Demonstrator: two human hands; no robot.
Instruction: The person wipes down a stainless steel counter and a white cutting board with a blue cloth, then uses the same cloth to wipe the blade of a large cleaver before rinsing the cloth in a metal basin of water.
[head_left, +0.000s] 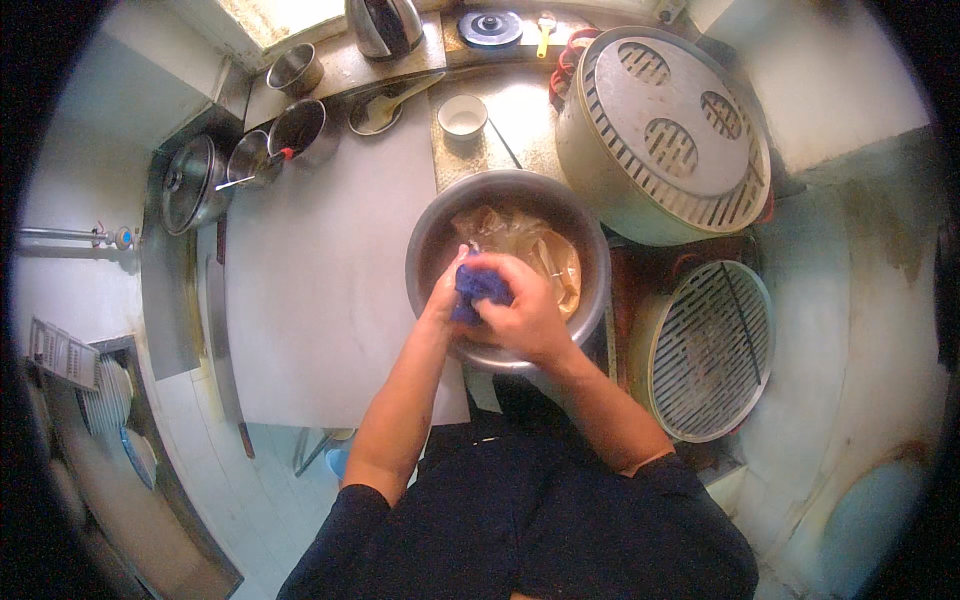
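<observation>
A dark blue crumpled cloth or scrubbing pad (484, 283) is between my hands, above a large round metal basin (422, 247). My right hand (525, 304) curls around it with bent fingers. My left hand (444, 296) lies against its left side, edge-on to the view, so its grip is partly hidden. Inside the basin, below and beyond my hands, lie a crumpled clear plastic sheet or bag (499, 229) and a light brown piece (564, 274) that looks wet.
A smooth white board (322, 277) lies left of the basin. Beyond stand a white bowl (463, 117), metal pots (300, 127) and a kettle (384, 30). At right are a large metal steamer (600, 142) and a slatted steamer tray (709, 349).
</observation>
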